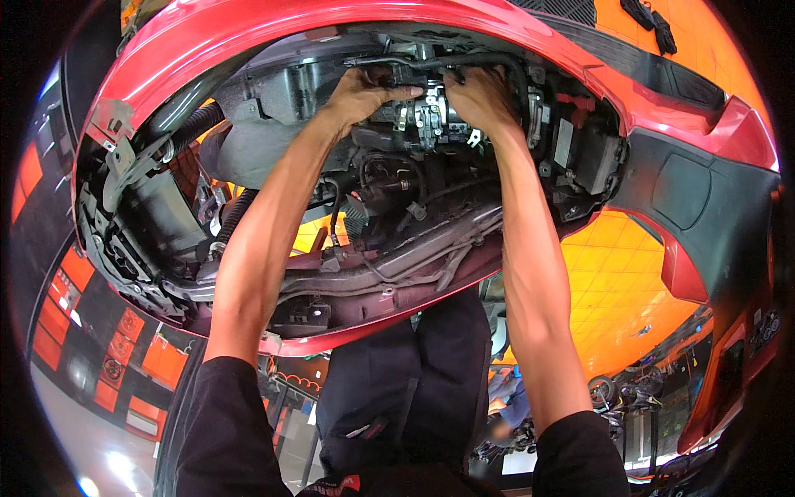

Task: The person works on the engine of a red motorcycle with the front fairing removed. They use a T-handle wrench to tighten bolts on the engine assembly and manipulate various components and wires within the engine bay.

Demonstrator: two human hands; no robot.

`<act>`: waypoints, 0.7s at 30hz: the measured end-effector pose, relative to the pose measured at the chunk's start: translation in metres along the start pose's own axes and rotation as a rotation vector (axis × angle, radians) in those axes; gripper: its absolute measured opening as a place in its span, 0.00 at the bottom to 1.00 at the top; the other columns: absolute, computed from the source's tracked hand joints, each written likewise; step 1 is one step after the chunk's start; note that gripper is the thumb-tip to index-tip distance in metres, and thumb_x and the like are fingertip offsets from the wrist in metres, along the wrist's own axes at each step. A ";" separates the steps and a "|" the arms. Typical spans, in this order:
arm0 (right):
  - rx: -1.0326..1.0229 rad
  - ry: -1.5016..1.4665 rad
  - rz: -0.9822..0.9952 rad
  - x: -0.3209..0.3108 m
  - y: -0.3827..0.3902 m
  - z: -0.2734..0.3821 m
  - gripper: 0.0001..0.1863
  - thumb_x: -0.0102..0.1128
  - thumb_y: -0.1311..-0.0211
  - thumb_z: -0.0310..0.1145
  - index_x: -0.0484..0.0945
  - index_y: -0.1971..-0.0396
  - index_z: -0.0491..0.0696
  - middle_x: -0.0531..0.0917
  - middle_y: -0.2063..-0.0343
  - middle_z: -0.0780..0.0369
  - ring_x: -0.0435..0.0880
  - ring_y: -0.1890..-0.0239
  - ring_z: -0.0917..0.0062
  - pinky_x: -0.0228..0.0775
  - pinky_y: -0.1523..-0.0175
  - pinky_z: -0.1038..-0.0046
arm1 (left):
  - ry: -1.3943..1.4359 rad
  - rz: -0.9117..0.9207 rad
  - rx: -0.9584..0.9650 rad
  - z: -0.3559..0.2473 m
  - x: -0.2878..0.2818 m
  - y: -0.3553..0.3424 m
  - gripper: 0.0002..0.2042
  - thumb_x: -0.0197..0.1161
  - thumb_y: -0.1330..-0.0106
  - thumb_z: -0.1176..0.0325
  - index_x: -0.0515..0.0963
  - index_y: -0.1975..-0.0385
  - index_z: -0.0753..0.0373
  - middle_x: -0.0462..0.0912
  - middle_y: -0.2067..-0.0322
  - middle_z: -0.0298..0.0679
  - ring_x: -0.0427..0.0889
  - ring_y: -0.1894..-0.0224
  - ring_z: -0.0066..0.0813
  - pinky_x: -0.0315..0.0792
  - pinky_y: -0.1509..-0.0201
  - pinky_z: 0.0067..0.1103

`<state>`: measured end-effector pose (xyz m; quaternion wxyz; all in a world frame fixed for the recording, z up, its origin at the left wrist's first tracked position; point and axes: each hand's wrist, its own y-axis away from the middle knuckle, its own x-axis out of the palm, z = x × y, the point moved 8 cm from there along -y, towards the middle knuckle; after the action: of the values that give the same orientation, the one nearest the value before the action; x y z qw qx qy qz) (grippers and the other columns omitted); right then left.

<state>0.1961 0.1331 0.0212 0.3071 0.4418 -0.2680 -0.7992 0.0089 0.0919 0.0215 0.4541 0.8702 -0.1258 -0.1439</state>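
Both my arms reach into the open body of a red scooter [315, 18]. My left hand [363, 95] is beside a metal throttle body [431, 116], its thumb pointing across toward it. The left fingers curl in under a black hose [389, 60], and what they grip is hidden. On the throttle body's other side, my right hand [480, 98] has its fingers bent down close to a thick black hose [505, 62]. The fingertips are out of sight, so what they pinch cannot be made out. A small silver bracket [474, 138] shows just below this hand.
A dark box with a white label [592, 157] sits at the bay's right end. Black frame tubes and cables [397, 263] cross the near side. Orange floor tiles [613, 282] show beyond the body. A person in blue [512, 403] and parked motorcycles [638, 388] are in the background.
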 end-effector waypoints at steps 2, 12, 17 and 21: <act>0.019 0.008 -0.024 0.002 -0.004 -0.003 0.29 0.48 0.29 0.51 0.81 0.40 0.45 0.79 0.38 0.47 0.70 0.32 0.45 0.57 0.25 0.52 | -0.011 0.019 0.011 -0.005 0.001 -0.001 0.32 0.83 0.45 0.54 0.82 0.43 0.66 0.86 0.45 0.44 0.80 0.41 0.35 0.68 0.29 0.32; -0.068 -0.235 -0.104 -0.005 0.001 -0.010 0.28 0.53 0.31 0.45 0.80 0.37 0.48 0.79 0.37 0.47 0.72 0.31 0.47 0.59 0.25 0.55 | -0.192 0.027 -0.014 -0.002 0.008 0.001 0.44 0.75 0.41 0.40 0.72 0.31 0.66 0.76 0.34 0.52 0.73 0.30 0.44 0.62 0.24 0.35; -0.088 -0.057 -0.146 -0.003 0.008 0.007 0.29 0.50 0.29 0.47 0.74 0.32 0.51 0.77 0.35 0.48 0.70 0.29 0.51 0.49 0.21 0.50 | -0.095 0.077 0.034 0.001 -0.001 -0.003 0.43 0.76 0.40 0.41 0.73 0.31 0.65 0.79 0.36 0.52 0.75 0.32 0.43 0.64 0.25 0.35; -0.100 -0.029 -0.125 -0.001 0.001 0.001 0.32 0.51 0.31 0.47 0.74 0.33 0.45 0.77 0.36 0.46 0.71 0.31 0.48 0.51 0.22 0.49 | -0.138 -0.028 0.078 -0.001 0.000 -0.002 0.42 0.76 0.39 0.45 0.73 0.32 0.69 0.82 0.39 0.52 0.79 0.36 0.43 0.68 0.29 0.33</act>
<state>0.1956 0.1338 0.0230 0.2745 0.4302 -0.2038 -0.8355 0.0094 0.0937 0.0205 0.4080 0.8770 -0.1502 -0.2048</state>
